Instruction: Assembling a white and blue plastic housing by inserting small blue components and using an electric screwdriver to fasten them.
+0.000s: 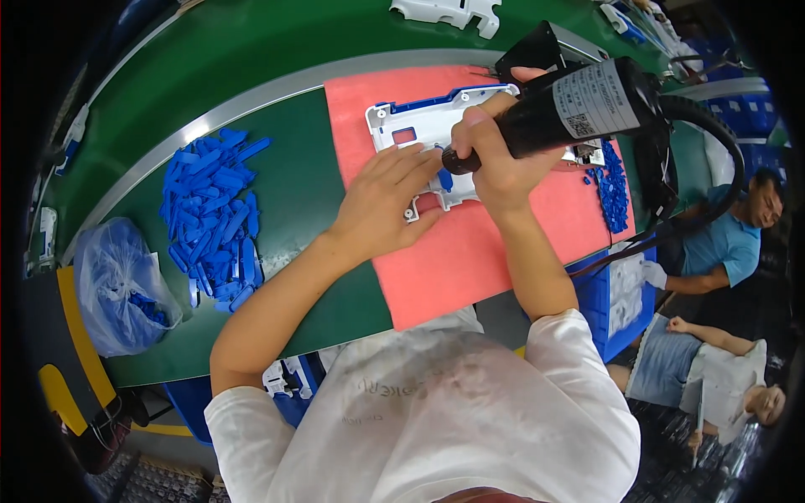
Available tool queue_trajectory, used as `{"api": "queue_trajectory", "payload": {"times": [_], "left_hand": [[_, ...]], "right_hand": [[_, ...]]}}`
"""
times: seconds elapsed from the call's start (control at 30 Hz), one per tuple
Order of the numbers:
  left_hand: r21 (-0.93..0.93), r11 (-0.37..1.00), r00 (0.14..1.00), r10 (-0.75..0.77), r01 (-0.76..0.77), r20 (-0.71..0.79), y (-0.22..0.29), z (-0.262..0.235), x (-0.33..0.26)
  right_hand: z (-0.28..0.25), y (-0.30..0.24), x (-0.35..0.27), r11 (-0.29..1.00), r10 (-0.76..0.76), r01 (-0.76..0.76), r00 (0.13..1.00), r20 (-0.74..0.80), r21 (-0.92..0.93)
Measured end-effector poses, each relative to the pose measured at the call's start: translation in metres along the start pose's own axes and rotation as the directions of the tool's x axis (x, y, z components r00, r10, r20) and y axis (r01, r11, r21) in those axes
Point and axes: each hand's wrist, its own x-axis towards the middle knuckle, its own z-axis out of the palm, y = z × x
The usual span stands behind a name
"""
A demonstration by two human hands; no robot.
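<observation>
On a pink mat (419,285) lies a white plastic housing (432,120) with blue trim along its far edge. My left hand (379,199) holds the housing at its near left part, fingers across the top and thumb by the near edge. Wrapped in my right hand (506,174) is a black cylindrical power tool (537,116) with a pale label. Its tip is lowered at the housing, beside my left fingertips. A small blue plastic piece (445,179) shows just below the tip. Whether the tip touches it is hidden.
Left lie a heap of blue plastic strips (210,210) and a clear bag (122,285) with blue parts. Small blue pieces (614,193) sit on the mat's right side. A thick black cable (728,159) loops rightward. Two people are beyond a blue crate (597,293) at right.
</observation>
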Motion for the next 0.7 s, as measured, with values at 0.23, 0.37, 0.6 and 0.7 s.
{"api": "queue_trajectory", "payload": {"times": [0.23,0.37,0.6,0.7], "left_hand": [[-0.018,1.000,1.000,-0.012,0.013,0.020,0.000,0.002,0.001],[-0.009,1.000,1.000,-0.014,0.014,0.020,-0.001,0.002,-0.001],[0.020,0.999,1.000,-0.026,0.026,0.017,-0.001,0.001,0.000],[-0.002,1.000,1.000,-0.009,0.009,0.025,0.001,0.000,0.003]], "right_hand": [[0.004,0.004,-0.006,0.996,0.020,-0.013,0.997,-0.075,0.094],[0.003,0.006,-0.011,0.995,0.049,-0.043,0.997,-0.059,0.087],[-0.003,0.013,-0.016,0.972,-0.115,0.144,0.981,0.156,-0.186],[-0.006,0.014,-0.017,0.978,-0.101,0.123,0.986,0.136,-0.170]]}}
